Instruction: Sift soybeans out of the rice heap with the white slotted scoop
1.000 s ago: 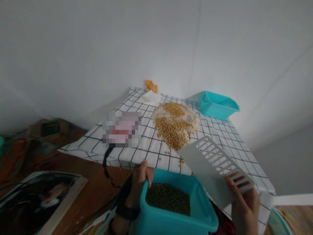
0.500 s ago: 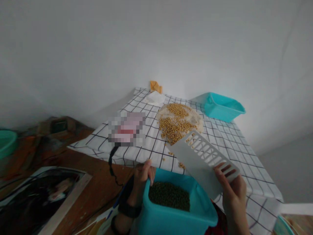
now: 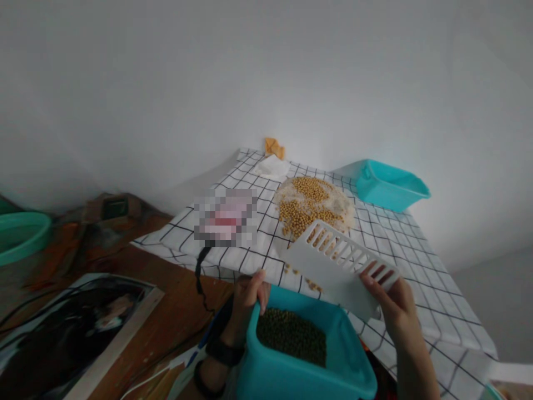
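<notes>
My left hand [image 3: 251,293] is closed over the left rim of a teal plastic bin [image 3: 308,369] below the near table edge. Small dark green beans [image 3: 291,336] lie inside it. In my right hand [image 3: 393,303] is a flat, pale grey slotted plastic board [image 3: 328,266], gripped by its right end with fingers through the slots. The board is tilted above the table edge, its far end close to a heap of yellow soybeans [image 3: 297,219]. Some of the soybeans rest on a pale granular layer [image 3: 337,203], and a few loose ones lie near the edge.
A second teal bin [image 3: 391,191] stands at the back right of the checked tablecloth [image 3: 425,272]. A white cloth or paper [image 3: 272,166] and an orange cloth [image 3: 273,148] lie at the back. On the left are a blurred-out device [image 3: 227,216] with a black cord, a green basin [image 3: 23,239] and a framed picture [image 3: 120,339].
My right hand has shifted the slotted board slightly left, and its tilt has changed. My left hand stays on the bin's rim. The whole view has swung a little left.
</notes>
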A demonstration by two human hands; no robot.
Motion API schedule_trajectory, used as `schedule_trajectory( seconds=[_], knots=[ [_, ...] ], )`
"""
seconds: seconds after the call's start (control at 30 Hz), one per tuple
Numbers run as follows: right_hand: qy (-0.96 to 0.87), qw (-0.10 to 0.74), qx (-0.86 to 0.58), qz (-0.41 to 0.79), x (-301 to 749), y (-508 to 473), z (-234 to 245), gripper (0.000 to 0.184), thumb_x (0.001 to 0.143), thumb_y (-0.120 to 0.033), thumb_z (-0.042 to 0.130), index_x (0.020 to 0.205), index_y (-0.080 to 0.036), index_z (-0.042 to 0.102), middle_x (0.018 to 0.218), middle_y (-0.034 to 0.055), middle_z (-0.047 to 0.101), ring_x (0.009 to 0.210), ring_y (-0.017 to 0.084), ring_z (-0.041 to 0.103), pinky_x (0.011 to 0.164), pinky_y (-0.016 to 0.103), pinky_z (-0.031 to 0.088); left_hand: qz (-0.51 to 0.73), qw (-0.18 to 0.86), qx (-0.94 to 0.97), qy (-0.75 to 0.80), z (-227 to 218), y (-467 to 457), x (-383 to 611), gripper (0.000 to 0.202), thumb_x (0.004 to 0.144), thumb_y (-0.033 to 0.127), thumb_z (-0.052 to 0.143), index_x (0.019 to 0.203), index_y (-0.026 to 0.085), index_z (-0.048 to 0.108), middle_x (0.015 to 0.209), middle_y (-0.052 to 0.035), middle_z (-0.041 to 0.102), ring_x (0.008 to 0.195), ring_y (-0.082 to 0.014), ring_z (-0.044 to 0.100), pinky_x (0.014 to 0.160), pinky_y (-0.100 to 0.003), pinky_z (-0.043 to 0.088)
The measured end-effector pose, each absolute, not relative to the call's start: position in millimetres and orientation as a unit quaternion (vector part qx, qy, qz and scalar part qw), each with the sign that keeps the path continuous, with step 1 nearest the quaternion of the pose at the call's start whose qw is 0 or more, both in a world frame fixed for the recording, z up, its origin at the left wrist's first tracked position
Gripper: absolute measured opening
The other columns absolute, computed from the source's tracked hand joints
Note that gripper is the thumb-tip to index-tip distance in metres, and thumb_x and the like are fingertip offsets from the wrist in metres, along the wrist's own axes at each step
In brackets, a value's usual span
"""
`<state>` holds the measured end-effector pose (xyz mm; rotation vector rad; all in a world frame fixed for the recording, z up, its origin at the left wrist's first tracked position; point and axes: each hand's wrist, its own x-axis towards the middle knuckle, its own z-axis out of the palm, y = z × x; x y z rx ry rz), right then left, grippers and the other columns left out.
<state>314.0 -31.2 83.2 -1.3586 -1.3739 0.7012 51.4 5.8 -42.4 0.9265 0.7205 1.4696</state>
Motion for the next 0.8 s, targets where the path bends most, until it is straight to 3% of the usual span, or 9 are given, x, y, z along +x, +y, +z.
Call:
schedule_trajectory(
  seconds=[0.13,0.23,0.33,0.43,0.63,0.8],
  knots=[
    [-0.569,0.486,-0.563,0.351,325.0,-40.0,78.1,0.031,0.074,-0.049,0.083,0.076,-0.018,0.077,0.064,0.0039,0.067,0.056,0.019,0.06,0.048,0.027,0.044,0.627,0.593,0.402,0.307,-44.6,5.9,50.8,0.078,0.095,0.056,0.055,0.025,0.022,0.049,0.022,-0.0015,0.041,0.024,-0.009,0.035,0.038,-0.032,0.023],
    [-0.49,0.584,-0.567,0.314,330.4,-52.3,69.9,0.027,0.073,-0.044,0.085,0.082,-0.019,0.077,0.076,0.0055,0.072,0.068,0.022,0.065,0.062,0.031,0.05,0.626,0.594,0.408,0.298,-45.9,5.7,50.3,0.077,0.095,0.053,0.055,0.026,0.021,0.049,0.022,-0.001,0.041,0.024,-0.009,0.036,0.039,-0.032,0.026],
    [-0.391,0.696,-0.552,0.241,337.6,-58.3,68.3,0.022,0.072,-0.037,0.085,0.079,-0.021,0.071,0.083,0.0025,0.07,0.083,0.021,0.065,0.077,0.032,0.049,0.627,0.591,0.423,0.28,-49.9,8.2,50.3,0.078,0.096,0.054,0.054,0.026,0.021,0.048,0.021,-0.0012,0.042,0.023,-0.0087,0.036,0.038,-0.031,0.027],
    [-0.323,0.75,-0.556,0.155,351.8,-55.5,69.8,0.027,0.067,-0.032,0.087,0.074,-0.021,0.064,0.08,-0.0027,0.061,0.081,0.016,0.057,0.077,0.028,0.045,0.628,0.588,0.442,0.254,-58.3,14.6,50.6,0.081,0.096,0.059,0.051,0.024,0.022,0.047,0.019,-0.0018,0.04,0.02,-0.0087,0.035,0.034,-0.03,0.026],
    [-0.28,0.715,-0.63,0.114,363.9,-47.3,57.6,0.034,0.073,-0.044,0.082,0.085,-0.021,0.061,0.076,-0.0038,0.06,0.064,0.015,0.053,0.063,0.03,0.045,0.616,0.597,0.475,0.198,-77.3,25.0,50.3,0.084,0.099,0.06,0.046,0.024,0.021,0.051,0.018,-0.0039,0.043,0.018,-0.0102,0.04,0.028,-0.029,0.023],
    [-0.342,0.678,-0.648,0.063,344.8,-35.8,53.6,0.034,0.081,-0.05,0.075,0.083,-0.019,0.061,0.073,-0.0017,0.059,0.067,0.017,0.055,0.064,0.03,0.043,0.628,0.596,0.467,0.181,-81.8,22.1,50.8,0.083,0.105,0.05,0.04,0.027,0.02,0.05,0.02,-0.0019,0.044,0.021,-0.0084,0.039,0.031,-0.029,0.024]
  ],
)
